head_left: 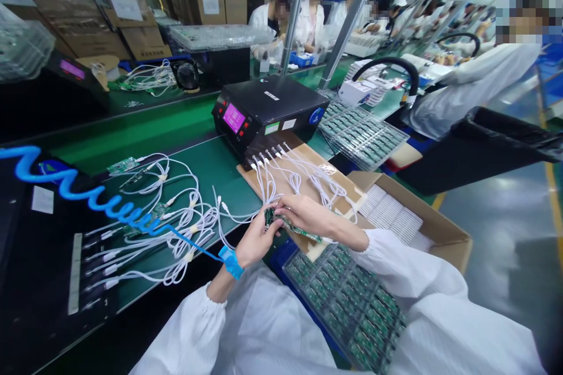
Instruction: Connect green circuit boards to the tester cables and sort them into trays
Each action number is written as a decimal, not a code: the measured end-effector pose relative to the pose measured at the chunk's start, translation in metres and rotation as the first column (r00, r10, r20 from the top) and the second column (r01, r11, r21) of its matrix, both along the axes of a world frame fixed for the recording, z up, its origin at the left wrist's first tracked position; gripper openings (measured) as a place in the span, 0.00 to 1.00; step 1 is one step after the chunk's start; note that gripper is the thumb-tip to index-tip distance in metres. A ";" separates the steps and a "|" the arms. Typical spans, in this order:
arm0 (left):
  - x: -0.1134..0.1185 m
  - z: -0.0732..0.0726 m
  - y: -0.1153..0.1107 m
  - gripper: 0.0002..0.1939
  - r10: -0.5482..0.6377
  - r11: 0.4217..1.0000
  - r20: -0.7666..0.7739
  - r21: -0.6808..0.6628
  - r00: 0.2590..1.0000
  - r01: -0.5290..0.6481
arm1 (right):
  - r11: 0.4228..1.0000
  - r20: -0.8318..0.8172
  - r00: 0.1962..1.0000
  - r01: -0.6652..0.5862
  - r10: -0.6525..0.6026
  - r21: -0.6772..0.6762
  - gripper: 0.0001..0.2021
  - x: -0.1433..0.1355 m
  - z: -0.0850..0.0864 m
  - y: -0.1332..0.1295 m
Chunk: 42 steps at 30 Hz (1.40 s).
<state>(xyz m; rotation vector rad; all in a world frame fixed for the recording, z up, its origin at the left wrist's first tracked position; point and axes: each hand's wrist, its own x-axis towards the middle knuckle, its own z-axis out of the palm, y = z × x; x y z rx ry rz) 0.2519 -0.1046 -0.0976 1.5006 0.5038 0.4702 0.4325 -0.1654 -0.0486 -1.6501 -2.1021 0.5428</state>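
Note:
My left hand (258, 238), with a blue strap at its wrist, is closed on a small green circuit board (268, 218) near the bench's front edge. Close against it, my right hand (303, 214) has its fingers pressed together around a second green board (303, 232), which sticks out below the palm. The fingertips of both hands meet and hide part of the boards. Just behind the hands, white cables (267, 179) run to the front of a black tester (268, 108) with a lit pink screen.
A tray of green boards (347, 299) lies below my right forearm. A cardboard box (444, 240) holds white pieces. Coiled white cables (189, 211) and a blue coiled cord (105, 205) are at left. People in white sit beyond the bench.

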 end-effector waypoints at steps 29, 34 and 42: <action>-0.010 -0.012 -0.003 0.30 0.110 0.986 -0.009 -0.124 0.994 -0.110 | 1.000 0.249 0.968 0.016 -0.017 0.007 0.16 0.011 -0.006 -0.039; -0.013 -0.009 -0.002 0.31 0.096 0.986 0.007 -0.138 0.995 -0.094 | 0.999 0.256 0.966 0.037 -0.037 0.006 0.15 0.010 -0.013 -0.037; -0.013 -0.010 -0.003 0.34 0.113 0.980 0.030 -0.165 0.993 -0.107 | 0.998 0.173 0.984 0.054 -0.045 -0.044 0.08 0.012 -0.016 -0.037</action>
